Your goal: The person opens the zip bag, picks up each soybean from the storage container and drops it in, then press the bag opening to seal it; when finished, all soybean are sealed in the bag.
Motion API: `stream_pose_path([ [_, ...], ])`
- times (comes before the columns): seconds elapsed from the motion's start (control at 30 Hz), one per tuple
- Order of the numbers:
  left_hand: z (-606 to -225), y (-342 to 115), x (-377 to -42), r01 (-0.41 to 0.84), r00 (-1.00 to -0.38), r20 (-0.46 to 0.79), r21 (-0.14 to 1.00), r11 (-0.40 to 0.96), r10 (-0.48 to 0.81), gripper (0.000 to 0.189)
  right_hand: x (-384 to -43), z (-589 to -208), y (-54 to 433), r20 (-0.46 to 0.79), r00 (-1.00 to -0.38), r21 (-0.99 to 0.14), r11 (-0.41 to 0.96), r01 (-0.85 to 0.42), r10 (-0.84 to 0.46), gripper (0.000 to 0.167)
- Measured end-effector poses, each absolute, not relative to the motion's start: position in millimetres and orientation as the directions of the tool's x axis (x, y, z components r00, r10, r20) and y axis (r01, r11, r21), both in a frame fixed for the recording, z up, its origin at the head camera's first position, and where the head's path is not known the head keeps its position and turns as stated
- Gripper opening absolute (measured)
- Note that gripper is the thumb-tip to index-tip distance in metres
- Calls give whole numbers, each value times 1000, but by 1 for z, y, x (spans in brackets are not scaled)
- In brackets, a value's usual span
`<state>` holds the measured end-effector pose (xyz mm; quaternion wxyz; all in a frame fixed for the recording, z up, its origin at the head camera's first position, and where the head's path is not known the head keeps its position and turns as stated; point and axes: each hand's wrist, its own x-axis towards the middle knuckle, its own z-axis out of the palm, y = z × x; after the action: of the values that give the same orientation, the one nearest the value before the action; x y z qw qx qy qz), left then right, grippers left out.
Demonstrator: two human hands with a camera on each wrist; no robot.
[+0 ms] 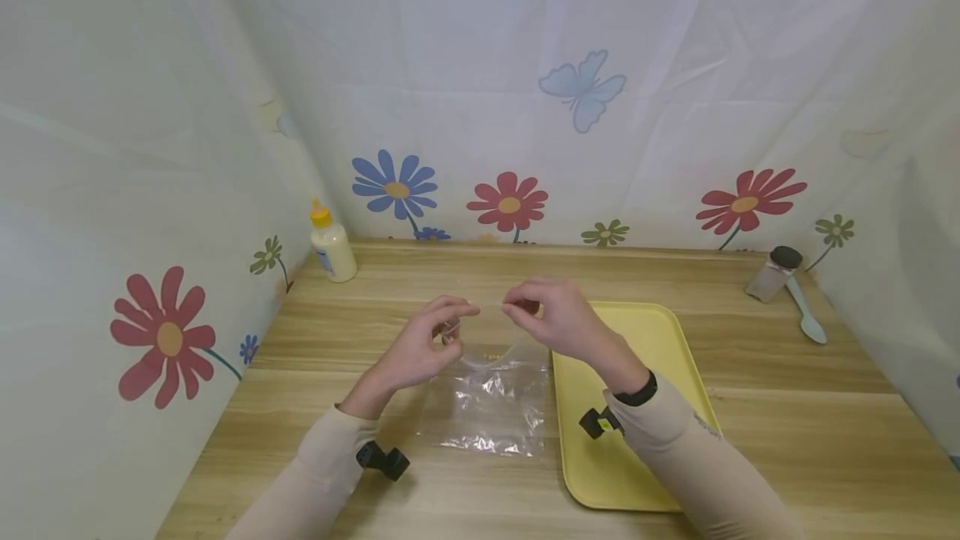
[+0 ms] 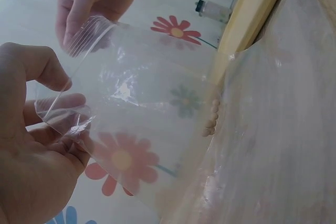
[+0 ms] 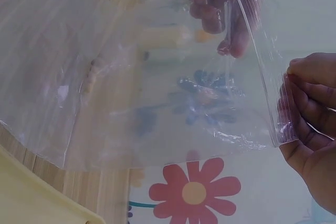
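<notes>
Clear plastic zip bag (image 1: 487, 411): six o'clock in head view, small beige rounded pieces (image 2: 211, 123) showing through | Left hand (image 1: 416, 348): fingers curled about zip edge (image 3: 265, 93) | Right hand (image 1: 566, 319): fingers pinching its opposite end, presumably to keep it taut | Yellow rectangular tray (image 1: 663, 348): bag's three o'clock

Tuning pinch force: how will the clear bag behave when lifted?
Probably floppy: the bag is clear film that creases and bends. Likely light: only a few small pale pieces show through it. Perhaps slippery: its surface looks smooth and glossy.
</notes>
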<state>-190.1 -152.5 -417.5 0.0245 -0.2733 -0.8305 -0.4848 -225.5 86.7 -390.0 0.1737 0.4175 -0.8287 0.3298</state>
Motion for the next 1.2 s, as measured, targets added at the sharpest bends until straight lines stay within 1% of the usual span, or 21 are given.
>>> stream_pose_path([
  [0.07, -418, -153, -190, 476, -850, 305, 793, 380, 429, 53, -226, -390, 86, 561, -590, -400, 434, -807, -580, 9],
  [0.63, -419, -153, -191, 483, -847, 309, 788, 383, 432, 52, -226, -387, 91, 516, -645, -440, 471, -765, -565, 13],
  [0.9, -418, -153, -191, 503, -834, 328, 782, 368, 442, 52, -232, -388, 102, 509, -677, -459, 497, -736, -532, 12],
  [1.0, -417, -153, -191, 499, -836, 326, 786, 365, 440, 52, -235, -390, 105, 494, -695, -472, 510, -719, -522, 12],
  [1.2, -418, -152, -191, 486, -845, 312, 789, 377, 435, 52, -242, -395, 111, 490, -712, -483, 524, -702, -503, 12],
])
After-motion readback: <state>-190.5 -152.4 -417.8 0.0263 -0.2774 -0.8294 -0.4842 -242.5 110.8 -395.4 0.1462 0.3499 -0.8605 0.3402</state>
